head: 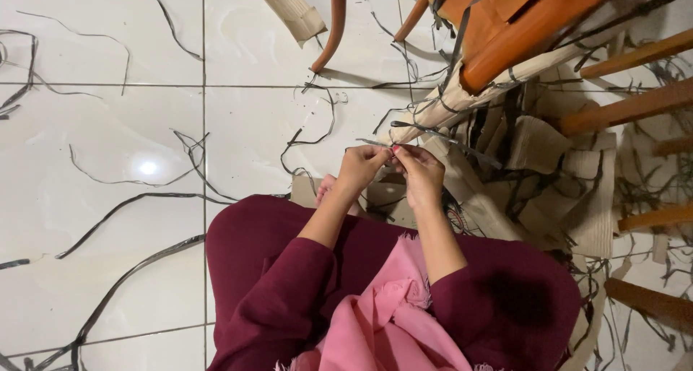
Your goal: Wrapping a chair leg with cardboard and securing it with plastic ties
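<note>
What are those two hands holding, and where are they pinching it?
Both the left hand and right hand pinch a thin dark strip with their fingertips, near its end; the rest trails right toward the beige woven pieces.

home floor: white tiles (101, 219), wooden chair (534, 24).

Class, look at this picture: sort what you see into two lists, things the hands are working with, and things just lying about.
In use:
left hand
right hand
thin dark strip pinched between both hands' fingers

Lying about:
loose dark strips on the white tiled floor
wooden chair
pile of beige woven pieces
</note>
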